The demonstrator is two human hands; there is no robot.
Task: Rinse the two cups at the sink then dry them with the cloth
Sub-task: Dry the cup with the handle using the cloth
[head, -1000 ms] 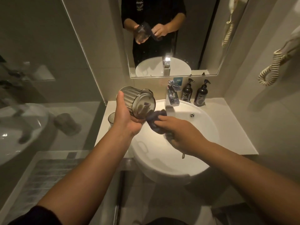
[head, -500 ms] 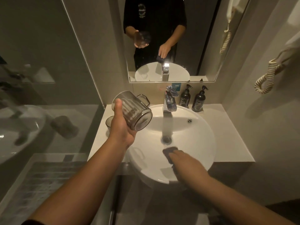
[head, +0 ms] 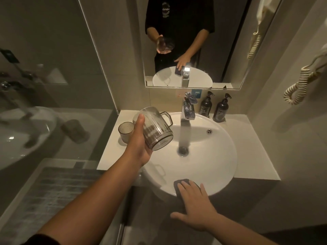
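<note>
Smoky plastic mug (head: 155, 131) tilts mouth-down toward the basin in the left hand (head: 139, 149), right hand (head: 194, 207) flat on the cloth (head: 178, 183) at the sink (head: 221, 165) rim, second cup (head: 126, 131) upright on the counter (head: 109, 156) just left.

Smoky grey, see-through held cup (head: 155, 131) with fine vertical ribbing. Same grey tint and ribbing on second cup (head: 126, 131). Dark bluish-grey cloth (head: 184, 184). Glossy white sink (head: 221, 156); off-white bench (head: 253, 147). Chrome tap (head: 188, 110), chrome drain (head: 182, 150). Two dark brown pump bottles (head: 206, 106) with black tops. Small blue sticker (head: 196, 94) on beige wall tile. Cream coiled cord (head: 297, 85). Black sleeve (head: 44, 240). Grey floor mat (head: 49, 197) with darker check pattern.
</note>
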